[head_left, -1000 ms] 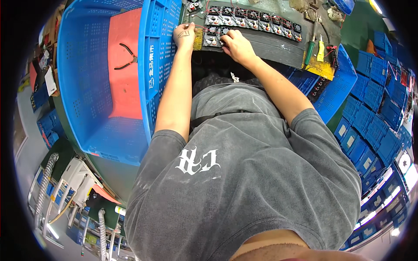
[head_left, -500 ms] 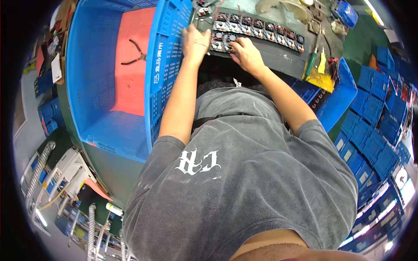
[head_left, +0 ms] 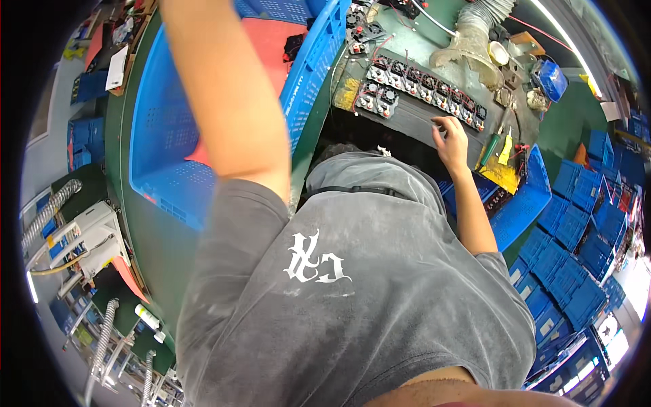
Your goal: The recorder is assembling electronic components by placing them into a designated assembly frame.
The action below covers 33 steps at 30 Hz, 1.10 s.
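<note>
1. By the counter's (head_left: pixel 417 44) near edge, the right hand (head_left: pixel 453 146) has loosely curled fingers (head_left: pixel 446 121), a narrow gap to the thumb; whether it touches the counter is unclear.
2. Fans (head_left: pixel 415 80) sit on the counter in 2 rows: the long one beyond this hand, the short one left.
3. Over the crate (head_left: pixel 154 136), the left forearm (head_left: pixel 230 88) runs out of view; I cannot tell that hand's fingers.

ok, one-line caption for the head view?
Right hand near the rows of black fan modules, left forearm crossing the blue crate, left hand out of frame.
</note>
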### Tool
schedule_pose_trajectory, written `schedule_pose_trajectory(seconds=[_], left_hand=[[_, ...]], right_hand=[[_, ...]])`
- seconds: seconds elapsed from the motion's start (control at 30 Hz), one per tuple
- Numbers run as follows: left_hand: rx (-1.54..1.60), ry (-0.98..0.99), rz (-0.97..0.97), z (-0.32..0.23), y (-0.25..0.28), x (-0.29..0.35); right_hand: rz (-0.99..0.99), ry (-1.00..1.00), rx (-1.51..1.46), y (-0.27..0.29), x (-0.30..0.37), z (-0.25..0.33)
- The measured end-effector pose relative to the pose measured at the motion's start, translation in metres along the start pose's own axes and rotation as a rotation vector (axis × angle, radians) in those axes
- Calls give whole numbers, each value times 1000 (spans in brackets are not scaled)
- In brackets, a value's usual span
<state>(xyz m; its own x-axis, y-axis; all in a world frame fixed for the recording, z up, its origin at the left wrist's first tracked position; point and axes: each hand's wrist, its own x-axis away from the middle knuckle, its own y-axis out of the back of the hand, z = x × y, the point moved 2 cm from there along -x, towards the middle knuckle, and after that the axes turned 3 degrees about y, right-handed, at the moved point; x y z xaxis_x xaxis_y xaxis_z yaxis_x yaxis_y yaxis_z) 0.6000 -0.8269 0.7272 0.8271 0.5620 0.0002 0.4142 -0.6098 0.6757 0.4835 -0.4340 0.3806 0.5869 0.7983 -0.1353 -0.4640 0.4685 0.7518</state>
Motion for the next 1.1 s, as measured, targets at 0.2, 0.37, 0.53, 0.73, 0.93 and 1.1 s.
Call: schedule_pose_trajectory(seconds=[0.2, 0.37, 0.53, 0.73, 0.93, 1.1], left_hand=[[-252, 351, 203, 164, 34, -66], [-590, 467, 562, 311, -43, -51], [-538, 379, 707, 367, -106, -10], [-493, -155, -35, 424, -158, -2], [-551, 294, -168, 400, -232, 3], [-19, 590, -33, 421, -213, -9]], right_hand=[[-102, -172, 31, 16, 30, -6], [-105, -198, 50, 11, 62, -11], [-19, -326, 38, 6, 68, 3], [153, -282, -26, -21, 42, 36], [222, -211, -22, -28, 27, 55], [200, -222, -24, -17, 28, 49]])
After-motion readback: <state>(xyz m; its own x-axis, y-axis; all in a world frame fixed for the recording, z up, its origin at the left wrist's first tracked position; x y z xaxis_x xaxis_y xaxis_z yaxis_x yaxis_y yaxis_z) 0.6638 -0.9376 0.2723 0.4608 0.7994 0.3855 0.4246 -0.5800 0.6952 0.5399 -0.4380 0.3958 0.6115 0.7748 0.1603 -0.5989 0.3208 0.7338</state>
